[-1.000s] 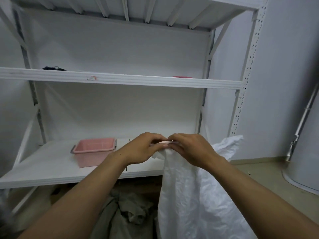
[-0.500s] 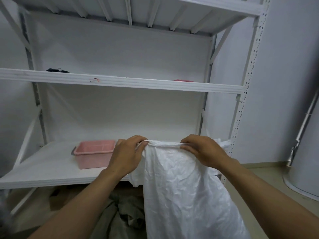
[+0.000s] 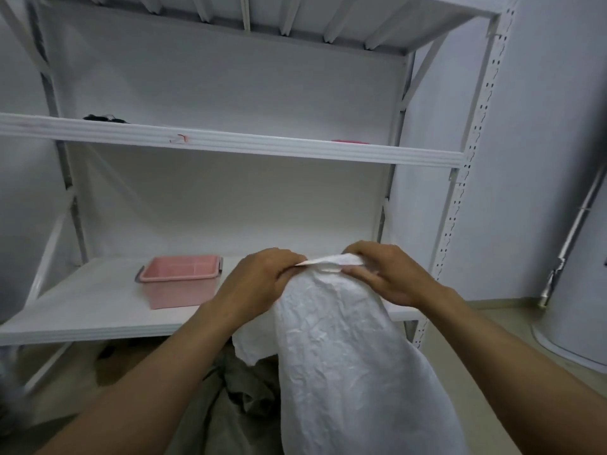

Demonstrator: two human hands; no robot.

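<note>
A large white woven sack [image 3: 341, 366] hangs in front of me, crumpled, its lower part running out of the bottom of the view. My left hand [image 3: 259, 284] pinches the left side of its top edge with curled fingers. My right hand [image 3: 384, 274] grips the right side of the same edge, fingers bent over the fabric. The two hands are close together, just in front of the lower shelf.
A white metal rack stands ahead, with a pink plastic basket [image 3: 180, 279] on its lower shelf [image 3: 82, 307]. The upper shelf [image 3: 230, 144] carries a small dark item at the left and a flat pink item at the right. Grey cloth [image 3: 236, 405] lies on the floor below. A white cylinder [image 3: 578, 307] stands at right.
One second ago my hands met at the sack's top; half a second ago they spread its edge wide. Now they are close together again, the edge bunched between them.
</note>
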